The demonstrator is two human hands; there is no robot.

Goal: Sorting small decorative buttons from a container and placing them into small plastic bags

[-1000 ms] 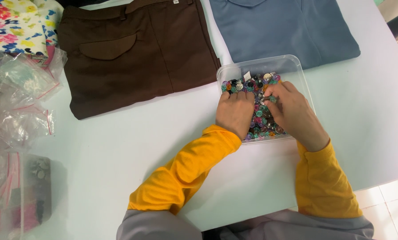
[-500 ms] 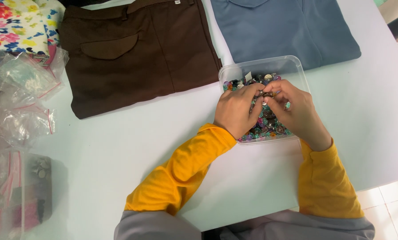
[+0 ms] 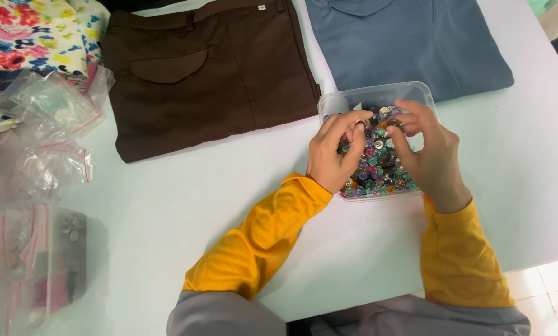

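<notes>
Nearest to me, two yellow sleeves reach forward over the pale tabletop. The left hand and right hand meet above a clear plastic container, fingers curled inward with fingertips close together over the mixed coloured buttons filling it; I cannot tell whether either hand pinches a button. The container sits right of centre, just in front of the folded clothing. At far left lie clear plastic bags. Beyond the container I see a folded brown garment, a folded blue garment and floral fabric.
</notes>
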